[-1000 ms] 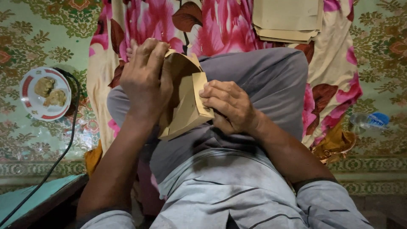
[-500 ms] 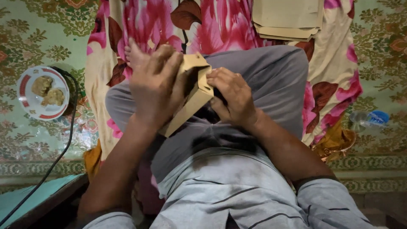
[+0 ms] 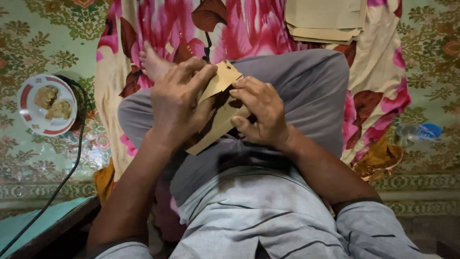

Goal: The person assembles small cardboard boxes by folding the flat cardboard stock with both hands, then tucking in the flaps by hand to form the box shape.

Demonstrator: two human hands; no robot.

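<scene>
While a stack of finished-looking brown paper pieces (image 3: 326,19) lies on the flowered cloth (image 3: 268,24) beyond the knees, the brown paper piece (image 3: 218,112) in work sits over the lap, only partly folded. The left hand (image 3: 179,103) has its fingers clamped on the upper flap and the right hand (image 3: 261,112) pinches the lower edge, so, as I judge it, the creasing is midway, with flaps left to press flat.

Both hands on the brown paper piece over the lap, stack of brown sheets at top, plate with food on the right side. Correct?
Not quite. The plate with food sits on the left side, on the patterned floor, as the head view shows. The left hand and right hand do hold the brown paper piece, and the stack of brown sheets is at top.
</scene>
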